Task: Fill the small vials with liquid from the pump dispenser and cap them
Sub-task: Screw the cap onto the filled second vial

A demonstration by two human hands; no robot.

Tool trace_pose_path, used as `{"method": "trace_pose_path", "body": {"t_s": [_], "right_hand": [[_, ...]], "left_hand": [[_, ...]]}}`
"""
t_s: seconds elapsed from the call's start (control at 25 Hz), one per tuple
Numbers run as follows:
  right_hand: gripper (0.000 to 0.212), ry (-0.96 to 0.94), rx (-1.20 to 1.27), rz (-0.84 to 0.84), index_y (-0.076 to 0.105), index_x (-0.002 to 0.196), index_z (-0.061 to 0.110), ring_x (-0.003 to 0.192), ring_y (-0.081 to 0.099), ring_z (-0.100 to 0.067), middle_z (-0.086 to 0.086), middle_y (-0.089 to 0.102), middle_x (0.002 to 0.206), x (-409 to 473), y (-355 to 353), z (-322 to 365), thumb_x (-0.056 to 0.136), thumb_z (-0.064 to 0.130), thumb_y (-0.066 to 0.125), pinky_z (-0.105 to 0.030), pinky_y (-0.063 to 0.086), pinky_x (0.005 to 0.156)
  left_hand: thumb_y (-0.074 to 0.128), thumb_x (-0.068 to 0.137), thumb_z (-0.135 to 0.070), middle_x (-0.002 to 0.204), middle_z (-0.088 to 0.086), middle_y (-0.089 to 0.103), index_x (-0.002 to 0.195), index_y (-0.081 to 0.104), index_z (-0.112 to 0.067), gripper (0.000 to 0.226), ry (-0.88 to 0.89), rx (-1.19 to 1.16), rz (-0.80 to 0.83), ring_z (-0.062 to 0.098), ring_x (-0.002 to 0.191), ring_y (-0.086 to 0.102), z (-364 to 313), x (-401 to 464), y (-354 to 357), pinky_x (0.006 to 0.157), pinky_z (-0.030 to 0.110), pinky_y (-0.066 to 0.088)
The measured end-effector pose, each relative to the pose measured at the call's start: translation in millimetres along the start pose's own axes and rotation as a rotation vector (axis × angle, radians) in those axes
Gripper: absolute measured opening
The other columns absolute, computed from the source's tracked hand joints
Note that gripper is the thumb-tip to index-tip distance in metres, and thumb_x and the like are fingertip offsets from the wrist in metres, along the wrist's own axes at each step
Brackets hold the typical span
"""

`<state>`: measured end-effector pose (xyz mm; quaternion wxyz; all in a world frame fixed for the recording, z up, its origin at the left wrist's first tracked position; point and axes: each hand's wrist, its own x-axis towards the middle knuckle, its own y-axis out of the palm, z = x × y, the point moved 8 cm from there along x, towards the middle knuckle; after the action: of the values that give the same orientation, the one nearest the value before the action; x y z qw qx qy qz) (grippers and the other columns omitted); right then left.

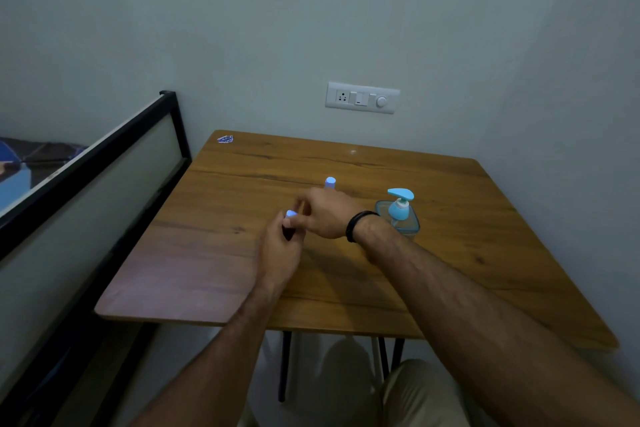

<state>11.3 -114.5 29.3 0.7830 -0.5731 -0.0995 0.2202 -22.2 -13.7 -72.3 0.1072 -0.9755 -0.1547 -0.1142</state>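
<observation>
Left hand: your left hand (278, 250) is closed around a small vial (289, 224), held upright above the table; fingers wrap the dark body, so little of it shows.
Vial cap: a pale blue cap (291, 213) sits at the top of the held vial, just clear of your left fingers. Whether it is fully seated cannot be told.
Right hand: your right hand (327, 213) reaches across from the right, fingertips bent in at the pale blue cap. The fingertips seem to pinch it, but blur hides the exact contact.
Wrist: a black band (356, 224) circles your right wrist.
Second vial: another vial (330, 182) with a pale blue top stands on the table just behind your right hand; its lower part is hidden by the knuckles.
Pump dispenser: the pump dispenser (400, 213) stands on the table to the right of your right wrist, close beside it; blue pump head, clear squarish body. Liquid level unreadable.
Table: wooden table (450, 253), set against the wall; a small blue sticker (225, 139) lies at its far left corner.
Wall: a white switch panel (362, 98) is mounted above the table's far edge.
Left of the table: a black-framed panel (104, 163) runs alongside.
</observation>
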Motion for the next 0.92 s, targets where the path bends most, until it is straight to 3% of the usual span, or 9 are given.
{"method": "trace_pose_path", "body": {"t_s": [0.12, 0.24, 0.32, 0.44, 0.52, 0.64, 0.72, 0.8, 0.92], "right_hand": [[0.053, 0.068, -0.116, -0.12, 0.07, 0.085, 0.02, 0.074, 0.062, -0.014, 0.003, 0.068, 0.079, -0.6, -5.8, -1.0, 0.09, 0.071, 0.055, -0.029, 0.043, 0.058], [0.035, -0.024, 0.072, -0.005, 0.065, 0.107, 0.022, 0.086, 0.064, -0.015, 0.003, 0.07, 0.096, -0.6, 3.2, 4.4, 0.095, 0.054, 0.062, -0.029, 0.047, 0.064], [0.031, -0.026, 0.055, 0.016, 0.067, 0.105, 0.017, 0.087, 0.065, -0.017, 0.001, 0.07, 0.096, -0.4, 6.5, 5.3, 0.096, 0.047, 0.065, -0.027, 0.048, 0.064], [0.049, 0.137, -0.059, -0.11, 0.063, 0.086, 0.015, 0.069, 0.059, -0.015, -0.001, 0.064, 0.078, -0.2, 7.1, -0.1, 0.092, 0.064, 0.058, -0.028, 0.043, 0.054], [0.054, 0.144, -0.07, -0.135, 0.061, 0.09, 0.017, 0.07, 0.059, -0.015, -0.001, 0.064, 0.079, -0.6, 9.2, -0.4, 0.092, 0.07, 0.053, -0.029, 0.045, 0.057], [0.035, 0.035, 0.035, -0.026, 0.063, 0.104, 0.017, 0.084, 0.064, -0.015, -0.001, 0.069, 0.094, -0.2, 9.7, 7.7, 0.096, 0.05, 0.063, -0.031, 0.054, 0.069], [0.025, 0.051, 0.032, -0.027, 0.067, 0.1, 0.014, 0.081, 0.064, -0.014, -0.002, 0.069, 0.092, 0.2, 8.6, 9.5, 0.098, 0.038, 0.064, -0.026, 0.051, 0.064], [0.025, 0.117, 0.046, -0.082, 0.066, 0.095, 0.012, 0.075, 0.064, -0.014, -0.003, 0.068, 0.086, 2.4, 11.7, 8.5, 0.1, 0.037, 0.062, -0.025, 0.05, 0.059], [0.026, 0.142, 0.063, -0.089, 0.065, 0.094, 0.012, 0.078, 0.065, -0.017, -0.003, 0.068, 0.087, 6.9, 19.5, 7.7, 0.101, 0.036, 0.059, -0.03, 0.054, 0.065]], "left_hand": [[0.06, 0.1, -0.025, 0.078, -0.002, 0.066, 0.094, 0.064, -0.027, 0.008, -0.005, 0.017, 0.01, 0.014, 0.071, 0.062, 0.0, 0.2, 1.1, 0.058, 0.039, 0.052], [0.059, 0.099, -0.026, 0.079, -0.003, 0.069, 0.109, 0.066, -0.032, 0.013, 0.002, 0.048, 0.063, 0.017, 0.073, 0.066, 0.0, 0.9, 5.2, 0.057, 0.039, 0.056], [0.059, 0.096, -0.028, 0.082, -0.005, 0.069, 0.106, 0.064, -0.033, 0.012, 0.022, 0.059, 0.07, 0.018, 0.077, 0.066, -1.0, 0.1, 5.8, 0.058, 0.036, 0.053], [0.06, 0.095, -0.03, 0.082, -0.003, 0.069, 0.099, 0.064, -0.027, 0.006, -0.02, 0.043, 0.081, 0.013, 0.076, 0.066, 3.7, -1.1, 8.0, 0.06, 0.038, 0.053], [0.061, 0.096, -0.025, 0.078, -0.002, 0.07, 0.095, 0.066, -0.024, 0.005, -0.038, 0.04, 0.09, 0.013, 0.073, 0.066, 3.9, -2.5, 9.7, 0.06, 0.039, 0.053], [0.057, 0.09, -0.04, 0.085, -0.004, 0.07, 0.101, 0.062, -0.031, 0.015, -0.004, 0.034, 0.087, 0.015, 0.081, 0.068, -2.5, -2.5, 6.8, 0.067, 0.047, 0.059], [0.054, 0.088, -0.045, 0.085, -0.004, 0.068, 0.096, 0.059, -0.034, 0.014, 0.016, 0.051, 0.087, 0.017, 0.081, 0.066, -4.2, -3.3, 7.2, 0.068, 0.05, 0.058], [0.053, 0.09, -0.044, 0.085, -0.005, 0.066, 0.095, 0.055, -0.036, 0.01, 0.012, 0.104, 0.071, 0.017, 0.08, 0.064, -1.2, -3.4, 7.1, 0.067, 0.052, 0.057], [0.057, 0.099, -0.036, 0.093, -0.004, 0.064, 0.107, 0.051, -0.032, 0.011, 0.001, 0.138, 0.05, 0.016, 0.082, 0.063, -1.2, -2.5, 6.2, 0.068, 0.047, 0.058]]}}
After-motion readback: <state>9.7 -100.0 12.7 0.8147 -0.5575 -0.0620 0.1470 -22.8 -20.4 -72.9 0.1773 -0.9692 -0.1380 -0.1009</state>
